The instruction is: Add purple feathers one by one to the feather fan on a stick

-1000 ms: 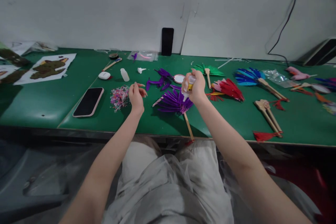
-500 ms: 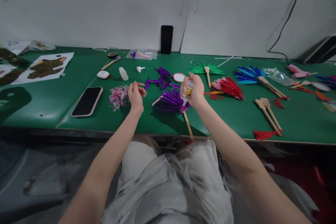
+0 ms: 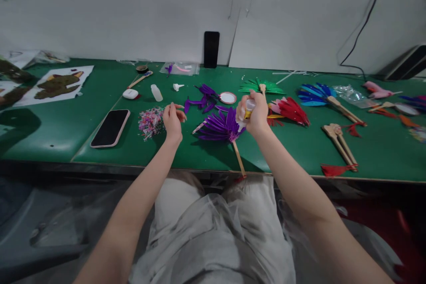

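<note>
My right hand is wrapped round a small glue bottle, clear with a yellow label. Its white nozzle tilts down over the right edge of a purple feather fan. The fan lies on the table, its wooden handle reaching past the front edge. Beside a heap of small pink, purple and white bits, my left hand hovers with loosely bent fingers apart and nothing visible in them. Loose purple feathers and a round white-faced disc lie behind the fan.
A phone lies at the left; another phone leans on the wall. A white bottle and a nozzle cap stand behind the heap. Green, red and blue feather pieces spread rightward, with wooden handles.
My right hand has moved a little to the right with the glue bottle, uncovering the fan's base. My left hand has stayed almost still.
</note>
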Demonstrator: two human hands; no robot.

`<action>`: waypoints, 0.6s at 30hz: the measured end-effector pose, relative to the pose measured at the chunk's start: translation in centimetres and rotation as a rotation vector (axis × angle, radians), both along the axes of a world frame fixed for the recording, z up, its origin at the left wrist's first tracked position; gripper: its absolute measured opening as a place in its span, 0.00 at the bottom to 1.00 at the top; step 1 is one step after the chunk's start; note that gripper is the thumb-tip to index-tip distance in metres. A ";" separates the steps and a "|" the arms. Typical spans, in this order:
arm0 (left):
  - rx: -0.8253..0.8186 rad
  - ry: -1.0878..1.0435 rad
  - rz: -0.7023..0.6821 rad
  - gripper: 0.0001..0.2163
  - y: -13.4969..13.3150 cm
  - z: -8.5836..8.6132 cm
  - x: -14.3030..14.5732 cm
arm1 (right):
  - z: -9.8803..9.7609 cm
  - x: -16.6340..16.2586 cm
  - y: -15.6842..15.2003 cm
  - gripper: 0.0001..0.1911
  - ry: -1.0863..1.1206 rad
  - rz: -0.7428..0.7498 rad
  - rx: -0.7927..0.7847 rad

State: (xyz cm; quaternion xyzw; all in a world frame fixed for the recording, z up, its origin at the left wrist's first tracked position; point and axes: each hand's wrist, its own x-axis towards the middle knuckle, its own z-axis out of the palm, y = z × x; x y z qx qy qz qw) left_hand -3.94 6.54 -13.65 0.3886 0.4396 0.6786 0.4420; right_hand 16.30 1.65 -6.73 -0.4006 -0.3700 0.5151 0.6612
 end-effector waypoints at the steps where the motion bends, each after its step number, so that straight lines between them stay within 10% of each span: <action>1: 0.000 0.001 0.000 0.16 0.0 0.0 0.0 | -0.1 -0.4 -0.1 0.29 -0.007 0.010 0.011; 18: -0.098 0.020 -0.012 0.12 -0.1 0.0 -0.1 | -0.1 0.7 0.6 0.29 -0.016 0.007 0.037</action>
